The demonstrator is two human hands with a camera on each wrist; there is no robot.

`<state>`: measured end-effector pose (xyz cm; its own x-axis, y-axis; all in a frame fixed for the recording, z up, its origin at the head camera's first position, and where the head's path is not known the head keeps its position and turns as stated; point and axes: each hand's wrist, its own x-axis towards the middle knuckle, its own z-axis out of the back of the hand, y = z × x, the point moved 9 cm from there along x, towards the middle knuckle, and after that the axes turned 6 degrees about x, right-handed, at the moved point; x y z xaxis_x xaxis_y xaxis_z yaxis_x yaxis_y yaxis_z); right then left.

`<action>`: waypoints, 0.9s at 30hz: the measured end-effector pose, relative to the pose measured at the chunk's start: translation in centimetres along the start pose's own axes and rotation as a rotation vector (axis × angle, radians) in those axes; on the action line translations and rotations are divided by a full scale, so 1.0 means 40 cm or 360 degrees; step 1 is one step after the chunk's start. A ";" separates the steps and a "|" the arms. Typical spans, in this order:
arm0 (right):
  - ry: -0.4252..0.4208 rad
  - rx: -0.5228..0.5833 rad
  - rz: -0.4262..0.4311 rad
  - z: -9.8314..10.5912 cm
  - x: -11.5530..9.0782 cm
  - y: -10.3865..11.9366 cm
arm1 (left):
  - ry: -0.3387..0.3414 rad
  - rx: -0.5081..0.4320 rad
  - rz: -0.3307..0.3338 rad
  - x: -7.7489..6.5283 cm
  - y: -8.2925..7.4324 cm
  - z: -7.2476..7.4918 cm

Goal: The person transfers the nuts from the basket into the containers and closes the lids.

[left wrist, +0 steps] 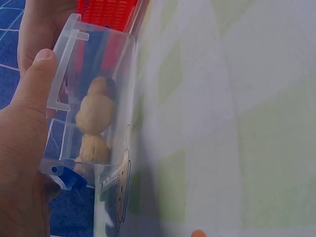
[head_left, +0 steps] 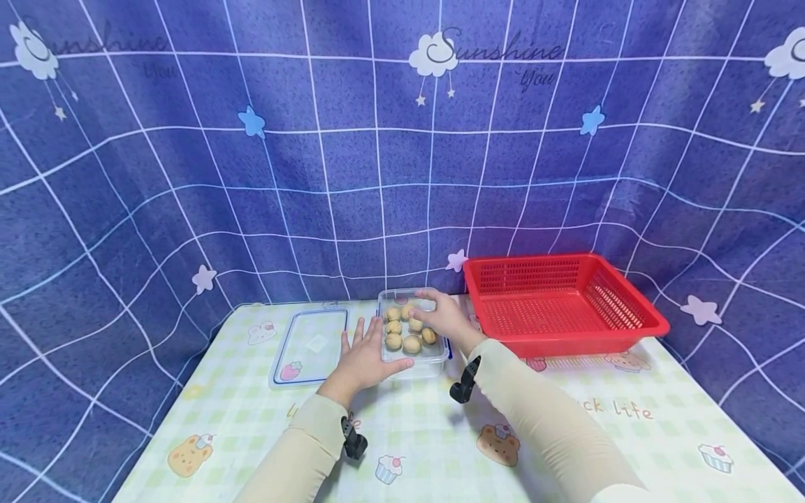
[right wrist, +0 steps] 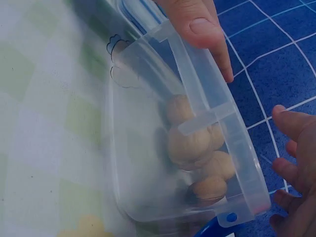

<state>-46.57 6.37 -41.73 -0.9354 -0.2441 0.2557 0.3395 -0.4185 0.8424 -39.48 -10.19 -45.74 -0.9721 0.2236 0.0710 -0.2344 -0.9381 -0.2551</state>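
A clear plastic container with blue clips stands at the back middle of the table, holding several walnuts. My left hand rests at its left side, fingers straight and spread. In the left wrist view, the left thumb lies against the container's upper rim. Over the container's right part reaches my right hand, its fingers loosely bent above the walnuts. The right wrist view shows these fingers apart beside the rim, with no walnut visible between them.
To the left, a clear lid with a blue seal lies flat on the patterned tablecloth. A red perforated basket stands at the right, close to my right forearm. Behind the table hangs a blue gridded curtain.
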 end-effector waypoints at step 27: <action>0.0062 -0.0598 0.0048 -0.025 -0.107 -0.004 | 0.0039 -0.0010 0.0001 -0.008 0.002 0.004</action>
<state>-42.53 6.61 -43.42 -0.9225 -0.2913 0.2533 0.3861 -0.7004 0.6004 -39.18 -10.38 -45.63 -0.9722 0.2293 0.0472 -0.2336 -0.9365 -0.2615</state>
